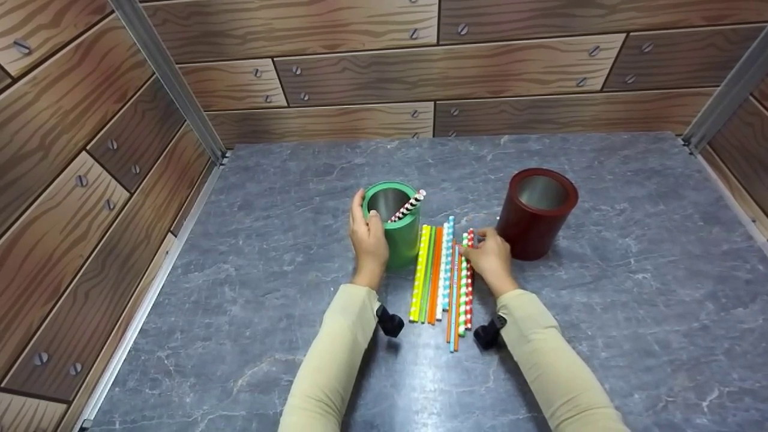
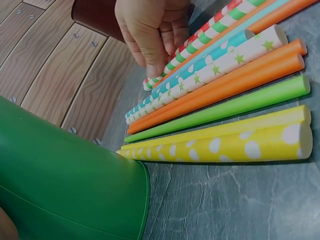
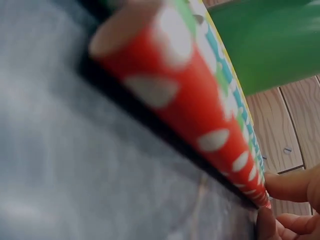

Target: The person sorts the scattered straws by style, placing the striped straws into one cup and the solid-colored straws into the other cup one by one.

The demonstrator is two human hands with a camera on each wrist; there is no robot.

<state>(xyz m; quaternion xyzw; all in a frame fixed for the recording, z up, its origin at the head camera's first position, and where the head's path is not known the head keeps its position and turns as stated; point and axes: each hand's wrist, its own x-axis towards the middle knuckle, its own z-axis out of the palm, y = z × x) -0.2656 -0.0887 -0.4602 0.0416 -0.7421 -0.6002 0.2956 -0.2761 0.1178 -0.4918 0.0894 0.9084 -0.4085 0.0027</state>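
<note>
Pinching slim, hollow, patterned straws (image 3: 192,107)

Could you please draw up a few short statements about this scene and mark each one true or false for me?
1. The left grip is against the side of the green cup. True.
2. The green cup lies on its side. False: it stands upright.
3. A patterned straw leans inside the green cup. True.
4. All the straws are in the green cup. False: the yellow straws, among others, lie on the table.
5. The right grip touches the far end of the red dotted straw. True.
6. Only one cup is present. False: a dark red cup stands to the right in the head view.
</note>
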